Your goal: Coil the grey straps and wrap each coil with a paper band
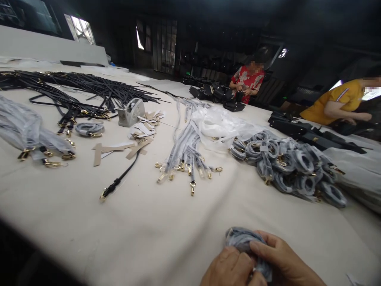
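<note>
At the bottom edge of the view, my left hand [228,268] and my right hand [282,260] are both closed around a coiled grey wrapped strap [242,240]. The fingers of both pinch its plastic wrapping from either side. The bundle rests just above the cream table cloth [149,230]. A pile of similar coiled wrapped straps [291,167] lies to the right, beyond my hands. A fan of straight wrapped straps with gold clasps [186,157] lies ahead in the middle.
A single black strap [119,180] lies left of centre, by cardboard strips [137,139] and a tape dispenser [130,112]. Many black straps [74,89] spread at the far left. Two other people, one in red [247,79] and one in yellow [339,103], work at the far side.
</note>
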The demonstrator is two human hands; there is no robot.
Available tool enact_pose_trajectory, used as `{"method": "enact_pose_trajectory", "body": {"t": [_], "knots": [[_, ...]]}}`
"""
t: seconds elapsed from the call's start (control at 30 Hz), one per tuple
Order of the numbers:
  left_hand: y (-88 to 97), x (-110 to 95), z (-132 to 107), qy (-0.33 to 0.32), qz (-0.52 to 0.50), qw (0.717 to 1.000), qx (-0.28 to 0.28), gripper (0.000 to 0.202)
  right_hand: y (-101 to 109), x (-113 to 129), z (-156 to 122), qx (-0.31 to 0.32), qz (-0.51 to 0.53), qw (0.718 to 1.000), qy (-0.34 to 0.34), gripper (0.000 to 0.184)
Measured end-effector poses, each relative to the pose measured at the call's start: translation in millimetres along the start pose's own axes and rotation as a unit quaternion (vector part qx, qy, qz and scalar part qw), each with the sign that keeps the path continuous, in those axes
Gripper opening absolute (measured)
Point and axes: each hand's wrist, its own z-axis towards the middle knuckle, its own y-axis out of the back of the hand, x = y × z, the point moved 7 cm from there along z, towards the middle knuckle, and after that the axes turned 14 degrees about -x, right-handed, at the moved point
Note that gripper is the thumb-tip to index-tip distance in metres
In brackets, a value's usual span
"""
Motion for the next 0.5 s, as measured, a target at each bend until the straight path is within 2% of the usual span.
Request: {"method": "enact_pose_trajectory", "body": {"t": [0.07, 0.1, 0.13, 0.23, 0.33, 0.4, 0.43, 0.5], "knots": [[-4.3, 0, 8, -0.014, -0.047, 0.994, 0.099, 0.020, -6, 3, -8, 0.012, 0.047, 0.998, -0.027, 0.030], [-4.5, -2, 12, -0.046, -0.065, 0.986, 0.147, 0.018, -9, 5, -11, 0.016, 0.062, 0.997, -0.037, 0.030], [-1.7, -5, 17, -0.082, -0.071, 0.979, 0.170, 0.018, -11, 7, -13, 0.021, 0.073, 0.996, -0.044, 0.031], [8.7, -8, 31, -0.144, -0.062, 0.974, 0.162, 0.023, -17, 7, -15, 0.042, 0.102, 0.992, -0.056, 0.033], [6.7, -7, 34, -0.135, -0.059, 0.973, 0.178, 0.028, -14, 2, -9, 0.031, 0.078, 0.996, -0.028, 0.036], [2.5, -6, 31, -0.128, -0.061, 0.969, 0.202, 0.031, -1, 3, -2, -0.033, -0.001, 0.999, 0.041, 0.042], [1.0, -6, 29, -0.129, -0.060, 0.967, 0.211, 0.032, 9, 6, 0, -0.082, -0.059, 0.991, 0.084, 0.047], [1.1, -6, 29, -0.143, -0.057, 0.966, 0.206, 0.032, 28, 18, 0, -0.183, -0.180, 0.950, 0.176, 0.055]]}}
